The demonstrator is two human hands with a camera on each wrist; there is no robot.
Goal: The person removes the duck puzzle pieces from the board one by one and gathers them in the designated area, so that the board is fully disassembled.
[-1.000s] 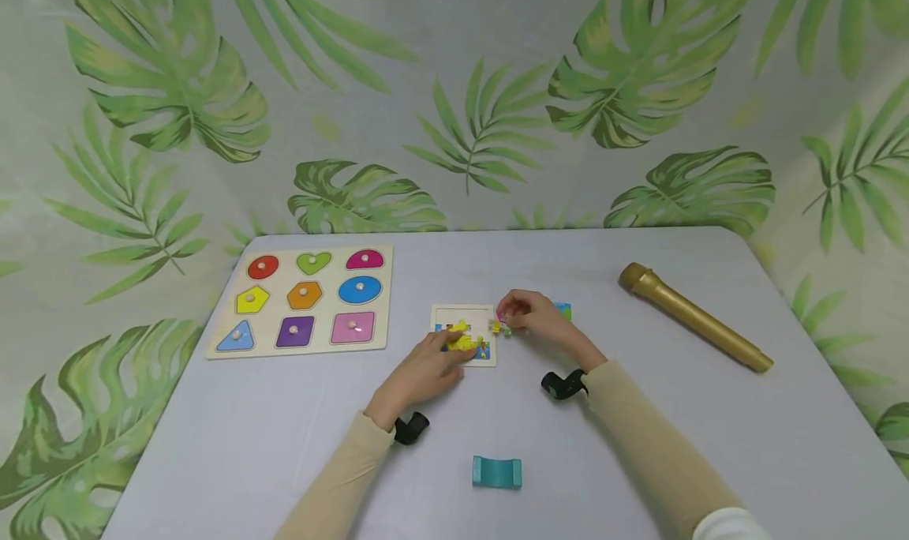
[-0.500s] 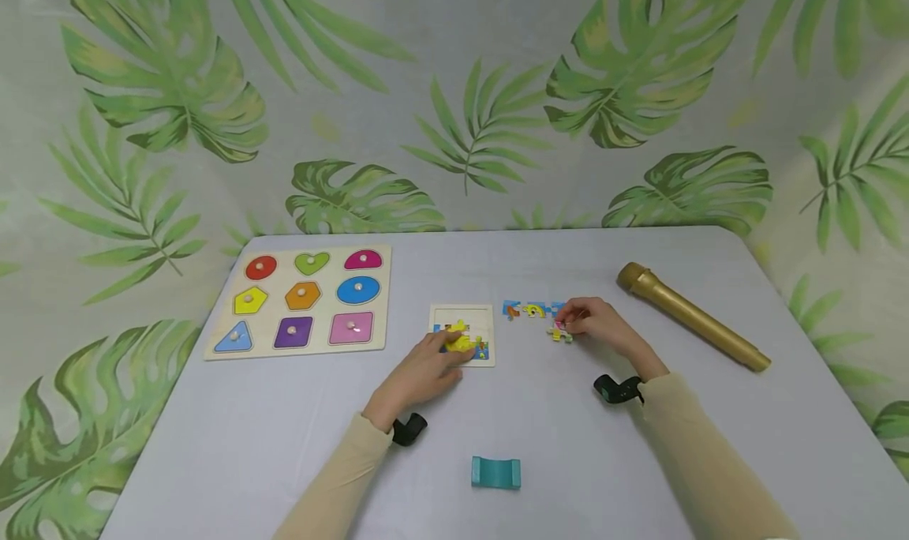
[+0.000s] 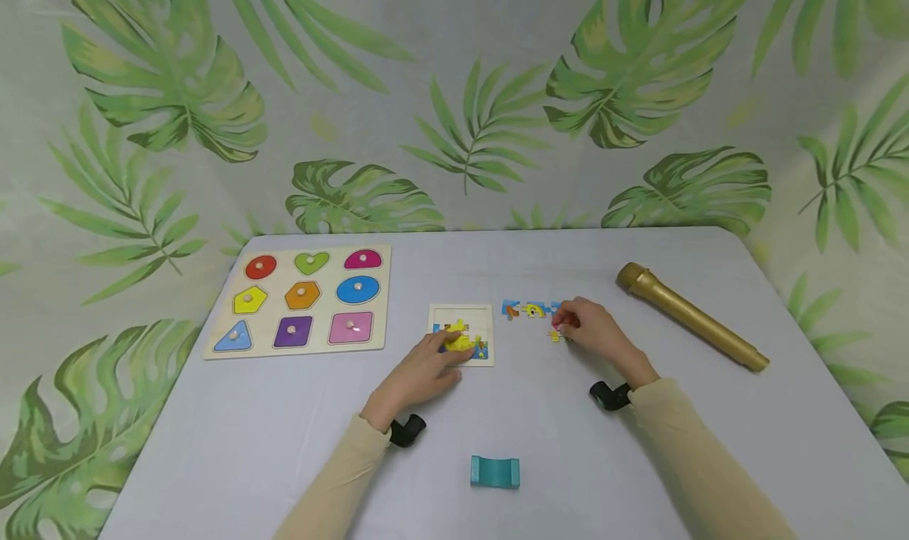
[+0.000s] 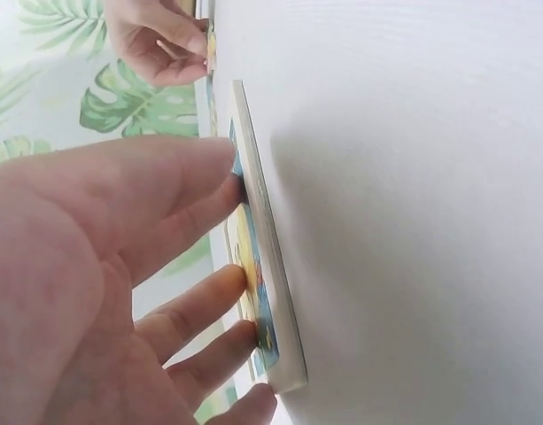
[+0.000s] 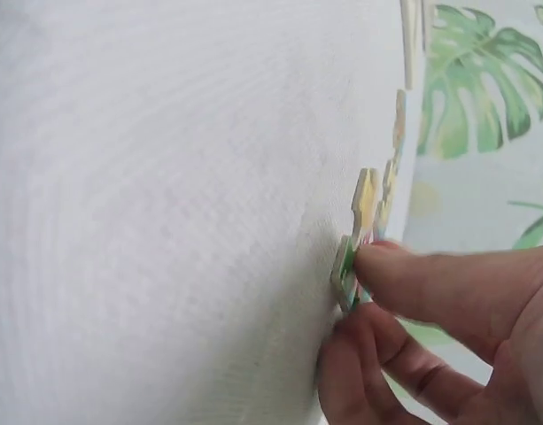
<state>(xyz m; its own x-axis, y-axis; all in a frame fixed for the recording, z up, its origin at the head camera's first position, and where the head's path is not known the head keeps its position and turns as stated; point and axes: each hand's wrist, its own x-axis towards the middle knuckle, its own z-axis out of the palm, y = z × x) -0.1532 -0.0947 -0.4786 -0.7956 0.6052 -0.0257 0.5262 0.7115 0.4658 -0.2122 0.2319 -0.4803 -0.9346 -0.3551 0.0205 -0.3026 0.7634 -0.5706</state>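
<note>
A small jigsaw puzzle tray lies mid-table, its lower part filled with blue and yellow pieces and its upper part bare. My left hand rests its spread fingertips on these pieces; in the left wrist view the fingers touch the picture near the tray's edge. To the right, my right hand pinches a small puzzle piece with pink and green on it, between thumb and fingers, at the tabletop. Just beyond it lie loose blue puzzle pieces, partly hidden by that hand.
A wooden shape board with several coloured knobbed shapes lies at the left. A gold microphone lies slantwise at the right. Near the front stands a teal curved block. A leaf-print cloth hangs behind the table.
The right hand has moved right, from beside the tray to the loose pieces, carrying the puzzle piece, then shifted slightly back left. The left hand stays on the tray.
</note>
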